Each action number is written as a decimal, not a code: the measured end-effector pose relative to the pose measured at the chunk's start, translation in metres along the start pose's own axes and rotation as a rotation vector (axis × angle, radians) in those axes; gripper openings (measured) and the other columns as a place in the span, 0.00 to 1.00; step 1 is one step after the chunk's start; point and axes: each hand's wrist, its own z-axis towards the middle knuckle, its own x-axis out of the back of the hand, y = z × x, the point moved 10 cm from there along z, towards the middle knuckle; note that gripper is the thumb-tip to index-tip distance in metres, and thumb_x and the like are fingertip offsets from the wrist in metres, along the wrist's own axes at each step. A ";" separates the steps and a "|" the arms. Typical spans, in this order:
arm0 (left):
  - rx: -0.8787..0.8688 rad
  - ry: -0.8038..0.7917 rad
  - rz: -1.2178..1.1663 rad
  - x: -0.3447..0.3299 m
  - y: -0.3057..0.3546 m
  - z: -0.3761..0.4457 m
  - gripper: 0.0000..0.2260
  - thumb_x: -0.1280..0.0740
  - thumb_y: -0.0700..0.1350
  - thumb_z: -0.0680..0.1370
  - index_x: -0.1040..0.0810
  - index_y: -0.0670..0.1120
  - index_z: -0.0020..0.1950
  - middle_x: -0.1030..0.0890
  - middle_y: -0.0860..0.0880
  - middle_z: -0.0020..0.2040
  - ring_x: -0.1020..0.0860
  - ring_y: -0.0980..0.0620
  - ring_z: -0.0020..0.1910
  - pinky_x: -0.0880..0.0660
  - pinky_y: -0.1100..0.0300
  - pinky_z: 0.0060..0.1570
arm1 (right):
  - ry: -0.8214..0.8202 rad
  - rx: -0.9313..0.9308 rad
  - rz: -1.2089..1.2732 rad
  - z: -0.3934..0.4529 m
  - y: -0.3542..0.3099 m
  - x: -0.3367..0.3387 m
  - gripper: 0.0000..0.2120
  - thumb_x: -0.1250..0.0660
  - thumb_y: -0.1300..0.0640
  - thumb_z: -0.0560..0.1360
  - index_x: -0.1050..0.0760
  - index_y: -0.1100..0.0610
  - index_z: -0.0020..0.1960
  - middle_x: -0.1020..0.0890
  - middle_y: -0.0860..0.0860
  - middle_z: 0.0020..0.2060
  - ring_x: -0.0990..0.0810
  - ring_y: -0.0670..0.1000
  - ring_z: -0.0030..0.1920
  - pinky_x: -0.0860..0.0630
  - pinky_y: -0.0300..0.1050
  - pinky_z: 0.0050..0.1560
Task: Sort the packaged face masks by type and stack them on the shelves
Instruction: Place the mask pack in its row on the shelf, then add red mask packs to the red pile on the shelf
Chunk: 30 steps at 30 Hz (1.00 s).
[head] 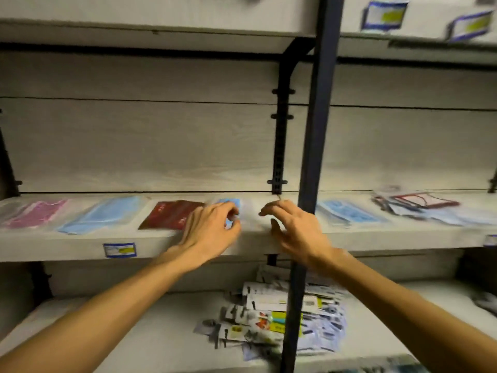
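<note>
Evidently the left hand (212,224) pinched the blue mask pack (230,208) lying fore-and-aft on the shelf (80,246), while the right hand (290,224) hovered released just beside.

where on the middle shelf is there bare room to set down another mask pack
Bare board shows between the left hand and the right hand, left of the dark upright post, though a clear pack may lie there in the blur. The stretch from the pink masks to the red pack is crowded, as is the right pile.
</note>
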 end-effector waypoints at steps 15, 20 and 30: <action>-0.417 -0.160 0.009 -0.138 0.296 0.032 0.14 0.37 0.57 0.78 0.21 0.52 0.59 0.16 0.54 0.55 0.19 0.52 0.47 0.26 0.58 0.44 | 0.080 -0.424 -0.141 -0.177 0.236 0.142 0.21 0.32 0.53 0.76 0.29 0.50 0.68 0.21 0.50 0.64 0.26 0.51 0.65 0.26 0.48 0.61; -0.479 -0.182 -0.007 -0.190 0.348 0.064 0.15 0.36 0.56 0.77 0.22 0.51 0.60 0.19 0.52 0.61 0.22 0.49 0.59 0.28 0.55 0.47 | 0.102 -0.490 -0.210 -0.200 0.311 0.158 0.22 0.32 0.54 0.76 0.29 0.52 0.69 0.21 0.51 0.63 0.26 0.53 0.64 0.24 0.50 0.59; -0.421 -0.216 -0.027 -0.295 0.401 0.177 0.20 0.37 0.59 0.79 0.29 0.51 0.68 0.25 0.50 0.67 0.22 0.45 0.59 0.26 0.53 0.52 | -0.174 -0.634 -0.196 -0.168 0.490 0.154 0.31 0.32 0.57 0.73 0.32 0.54 0.75 0.26 0.54 0.71 0.31 0.57 0.71 0.31 0.50 0.68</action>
